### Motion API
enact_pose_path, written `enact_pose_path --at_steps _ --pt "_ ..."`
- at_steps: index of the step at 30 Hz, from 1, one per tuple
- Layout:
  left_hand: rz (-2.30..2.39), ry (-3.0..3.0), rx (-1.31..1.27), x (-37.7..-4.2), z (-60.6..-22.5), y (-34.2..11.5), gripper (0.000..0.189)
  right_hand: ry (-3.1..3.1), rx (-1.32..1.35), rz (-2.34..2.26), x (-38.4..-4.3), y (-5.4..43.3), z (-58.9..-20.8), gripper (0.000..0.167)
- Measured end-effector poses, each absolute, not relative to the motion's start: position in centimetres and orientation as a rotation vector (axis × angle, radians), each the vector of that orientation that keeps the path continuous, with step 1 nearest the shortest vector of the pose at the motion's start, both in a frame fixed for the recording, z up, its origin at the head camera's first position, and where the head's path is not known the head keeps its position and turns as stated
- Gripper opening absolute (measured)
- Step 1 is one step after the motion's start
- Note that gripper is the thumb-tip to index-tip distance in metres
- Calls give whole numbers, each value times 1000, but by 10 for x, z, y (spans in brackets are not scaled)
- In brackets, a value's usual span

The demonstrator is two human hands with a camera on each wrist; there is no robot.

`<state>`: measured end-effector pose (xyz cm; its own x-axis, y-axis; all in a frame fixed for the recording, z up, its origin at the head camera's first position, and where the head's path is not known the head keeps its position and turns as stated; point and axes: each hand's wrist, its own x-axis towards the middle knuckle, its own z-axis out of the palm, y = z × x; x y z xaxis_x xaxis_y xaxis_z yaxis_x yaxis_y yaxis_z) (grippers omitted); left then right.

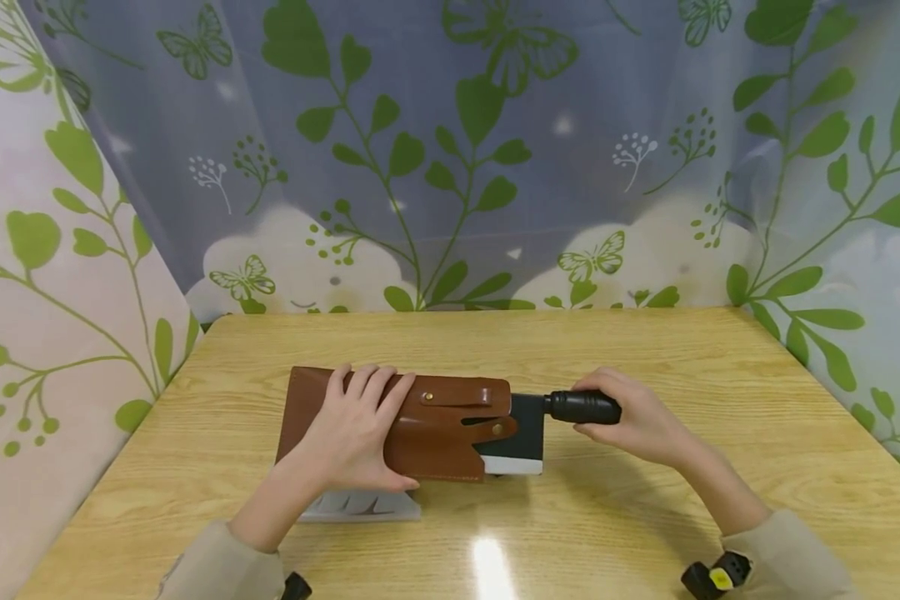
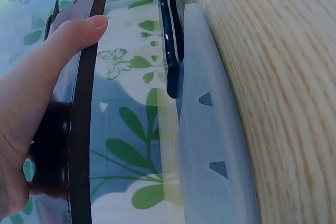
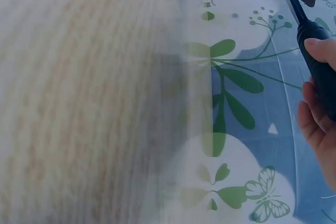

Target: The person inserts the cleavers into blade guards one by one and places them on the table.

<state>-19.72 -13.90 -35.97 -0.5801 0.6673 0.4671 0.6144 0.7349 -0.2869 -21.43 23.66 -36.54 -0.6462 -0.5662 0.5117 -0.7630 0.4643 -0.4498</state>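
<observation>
My left hand (image 1: 352,437) grips a brown leather sheath (image 1: 442,446), fingers over its top edge and thumb along the lower part. Partly inside the sheath is a cleaver (image 1: 525,429); its dark blade with a bright edge shows at the right end. The black cleaver handle (image 1: 581,407) is held in my right hand (image 1: 637,414). Sheath and cleaver are raised above the table. Beneath them lies a translucent plastic blade guard (image 2: 210,124) around a knife, whose black riveted handle (image 2: 170,40) shows in the left wrist view. The sheath hides most of that knife in the head view.
The wood-grain table (image 1: 607,533) spreads under both hands. Behind it hangs a patterned curtain (image 1: 570,167) with green leaves and butterflies, and similar cloth runs along both sides. Black wrist devices (image 1: 716,575) sit by the sleeves.
</observation>
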Motion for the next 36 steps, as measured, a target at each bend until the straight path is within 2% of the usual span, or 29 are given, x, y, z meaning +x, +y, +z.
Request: enact_pose_path --at_steps 16,36 --pt "122 -2400 -991 -197 -359 -131 122 -2443 1045 1048 -210 227 -368 41" --pt "90 -2399 -1045 -198 -363 -119 121 -2456 1063 1019 -211 211 -368 40"
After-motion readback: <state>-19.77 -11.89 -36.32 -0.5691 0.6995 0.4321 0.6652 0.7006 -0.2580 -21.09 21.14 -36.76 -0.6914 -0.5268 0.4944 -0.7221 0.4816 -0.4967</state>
